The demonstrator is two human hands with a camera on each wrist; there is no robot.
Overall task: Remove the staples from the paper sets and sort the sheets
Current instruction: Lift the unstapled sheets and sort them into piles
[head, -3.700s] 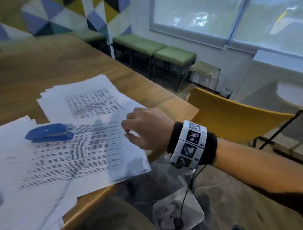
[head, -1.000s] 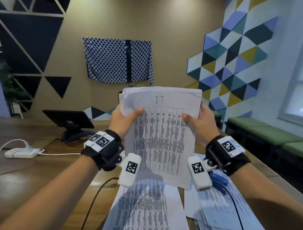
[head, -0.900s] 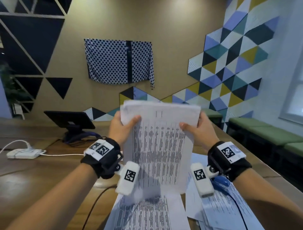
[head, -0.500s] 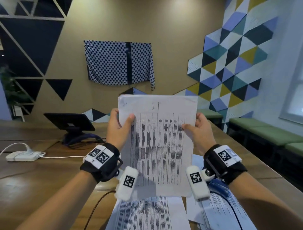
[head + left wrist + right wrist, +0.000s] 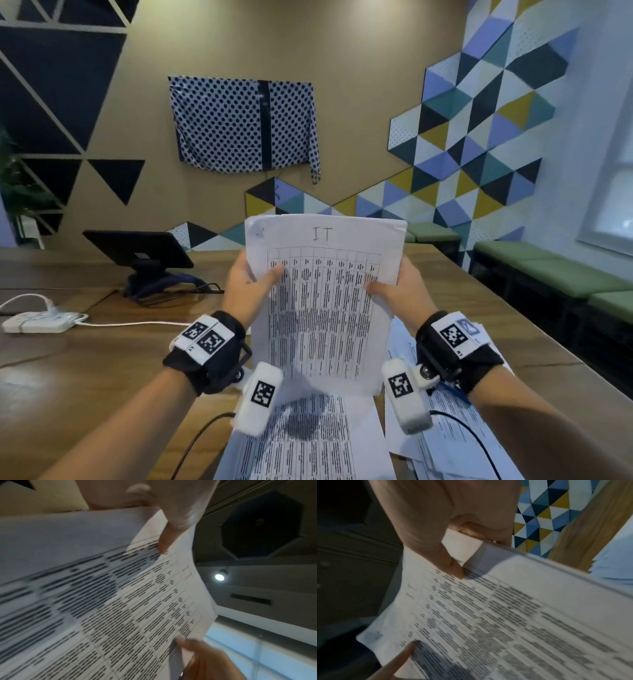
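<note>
A paper set [image 5: 325, 301] of printed tables, with "IT" handwritten at the top, stands upright above the wooden table [image 5: 85, 370]. My left hand [image 5: 248, 291] grips its left edge, thumb on the front [image 5: 164, 543]. My right hand [image 5: 399, 291] grips the right edge, thumb on the front [image 5: 452, 565]. A dark smudge sits at the set's top left corner [image 5: 259, 233]; whether a staple is there I cannot tell. More printed sheets [image 5: 308, 442] lie flat below the set, and a loose pile [image 5: 445, 428] lies under my right wrist. A bit of blue [image 5: 452, 390] peeks beside that wrist.
A black tablet on a stand [image 5: 140, 253] is at the far left of the table. A white power strip [image 5: 37, 320] with a cable lies at the left edge. Green benches [image 5: 548, 270] line the right wall.
I turned from the sheets by the table's edge and lifted the "IT" set in both hands. Over the last second the set dipped, rose, and now sits slightly lower.
</note>
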